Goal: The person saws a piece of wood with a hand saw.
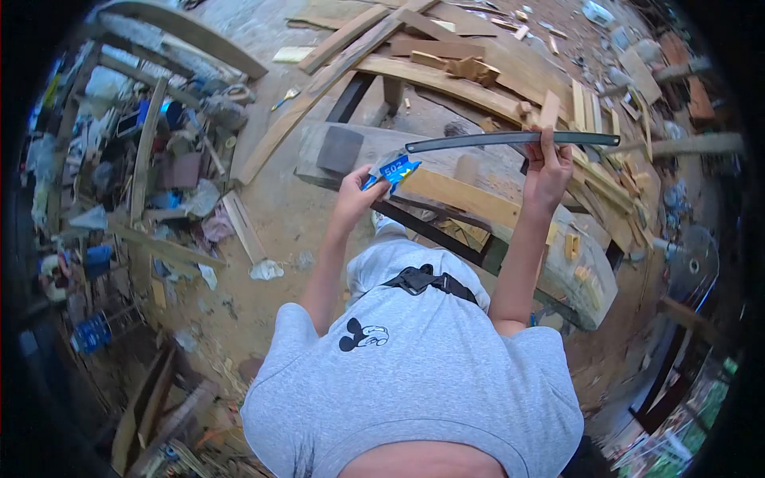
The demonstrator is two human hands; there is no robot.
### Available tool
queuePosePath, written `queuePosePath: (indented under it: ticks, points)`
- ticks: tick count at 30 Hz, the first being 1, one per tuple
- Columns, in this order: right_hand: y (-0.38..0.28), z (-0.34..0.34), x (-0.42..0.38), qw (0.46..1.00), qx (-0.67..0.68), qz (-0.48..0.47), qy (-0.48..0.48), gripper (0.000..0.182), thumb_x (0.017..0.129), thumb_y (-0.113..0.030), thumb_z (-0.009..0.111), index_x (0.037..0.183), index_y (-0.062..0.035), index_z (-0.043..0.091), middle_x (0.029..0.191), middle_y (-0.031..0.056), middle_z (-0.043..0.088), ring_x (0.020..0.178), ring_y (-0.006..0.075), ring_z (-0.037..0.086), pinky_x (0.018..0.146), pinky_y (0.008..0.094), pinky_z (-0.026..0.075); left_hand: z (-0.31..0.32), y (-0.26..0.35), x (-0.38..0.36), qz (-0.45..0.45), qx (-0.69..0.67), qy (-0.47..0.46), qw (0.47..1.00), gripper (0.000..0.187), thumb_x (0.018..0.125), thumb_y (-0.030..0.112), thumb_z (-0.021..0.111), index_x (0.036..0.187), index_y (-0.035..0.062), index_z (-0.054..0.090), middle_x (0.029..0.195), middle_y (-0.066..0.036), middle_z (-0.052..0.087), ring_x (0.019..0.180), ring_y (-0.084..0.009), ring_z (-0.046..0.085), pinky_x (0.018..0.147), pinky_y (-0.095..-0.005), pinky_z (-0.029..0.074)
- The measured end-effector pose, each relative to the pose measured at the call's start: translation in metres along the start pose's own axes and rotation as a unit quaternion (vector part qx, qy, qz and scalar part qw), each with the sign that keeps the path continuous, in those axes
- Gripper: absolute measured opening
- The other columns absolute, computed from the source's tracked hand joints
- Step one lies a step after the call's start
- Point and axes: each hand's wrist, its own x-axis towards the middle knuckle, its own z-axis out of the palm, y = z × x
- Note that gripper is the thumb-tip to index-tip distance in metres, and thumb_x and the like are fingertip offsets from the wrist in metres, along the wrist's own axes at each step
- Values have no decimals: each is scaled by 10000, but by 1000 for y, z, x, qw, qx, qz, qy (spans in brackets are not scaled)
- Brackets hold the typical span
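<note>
1. Leftmost, the left hand (pixel 361 193) has thumb and fingers closed on the lower left side of a blue packet (pixel 392 173), held over the left part of the bench (pixel 558 277).
2. On that packet "502" can be read, with a yellow patch beside it; any smaller print is too small to make out.
3. Next, a dark strip (pixel 478 141) is held up over the bench, its long axis running left to right, slantwise to the bench's near edge. Its left end comes right by the packet's top; whether they touch, I cannot tell.
4. Rightmost, the right hand (pixel 548 171) pinches that strip right of its middle, fingers closed, so the strip's free length points leftward toward the left fingers.
</note>
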Motion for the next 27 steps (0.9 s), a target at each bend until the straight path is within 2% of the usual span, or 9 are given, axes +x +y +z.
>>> queuePosePath:
  ticks: [3, 5, 9, 13, 15, 17, 21, 24, 27]
  points:
    - [-13, -32, -12, 998, 63, 0, 21, 71, 800, -86, 574, 839, -27, 581, 841, 136, 623, 775, 210, 620, 690, 290, 523, 33, 12, -7, 7, 4, -43, 999, 194, 723, 42, 614, 908, 8, 562, 709, 11, 563, 616, -41, 496, 546, -180, 394]
    - [-15, -47, -21, 988, 140, 63, 30, 70, 799, -90, 576, 841, -36, 585, 847, 131, 624, 789, 212, 618, 700, 291, 520, 56, 19, -12, 59, 42, -60, 996, 237, 712, 38, 622, 937, -2, 561, 744, -3, 577, 651, -56, 519, 588, -188, 420]
    - [-19, -72, -36, 981, 171, 90, -23, 53, 795, -105, 583, 825, -61, 588, 829, 103, 627, 789, 197, 616, 718, 287, 512, 87, 27, -22, 29, 60, -143, 987, 291, 720, 22, 601, 1005, -10, 554, 853, -31, 586, 726, -62, 529, 630, -197, 433]
    - [-38, -105, -45, 977, 181, 108, -30, 50, 799, -115, 582, 809, -66, 582, 807, 92, 625, 767, 191, 618, 715, 289, 511, 105, 24, -26, -10, -71, -195, 978, 263, 766, 71, 579, 1016, -7, 565, 878, -26, 582, 769, -56, 509, 661, -208, 425]
    - [-47, -121, -49, 985, 132, 109, -28, 53, 800, -122, 583, 800, -70, 576, 794, 91, 623, 757, 190, 619, 705, 296, 511, 111, 23, -31, -18, -43, -197, 979, 250, 815, 150, 552, 1015, 1, 555, 880, -22, 582, 796, -71, 523, 703, -229, 435]
    - [-56, -132, -52, 988, 106, 116, -8, 54, 800, -124, 584, 801, -72, 571, 793, 91, 623, 753, 191, 619, 704, 299, 512, 115, 25, -37, -135, -185, -224, 947, 302, 846, 227, 519, 1027, -15, 533, 919, -51, 584, 815, -102, 557, 717, -237, 457]
    - [-63, -140, -58, 987, 91, 131, 26, 105, 776, -112, 613, 812, -53, 535, 780, 114, 613, 700, 191, 619, 659, 279, 512, 128, 25, -51, -155, -182, -192, 952, 318, 861, 287, 491, 980, -3, 549, 890, -42, 590, 796, -105, 565, 720, -237, 460]
    - [-63, -145, -61, 983, 95, 155, 11, 113, 775, -112, 614, 823, -47, 535, 782, 117, 614, 701, 193, 619, 655, 280, 513, 130, 18, -56, -160, -163, -258, 939, 327, 875, 290, 461, 974, -8, 551, 893, -50, 593, 790, -108, 569, 728, -243, 457]
    - [-66, -144, -65, 986, 82, 149, -4, 120, 771, -106, 616, 829, -38, 536, 784, 120, 613, 706, 195, 620, 657, 280, 514, 133, 7, -61, -161, -14, -281, 946, 358, 874, 319, 453, 1012, -2, 535, 929, -85, 594, 822, -138, 576, 733, -303, 470]
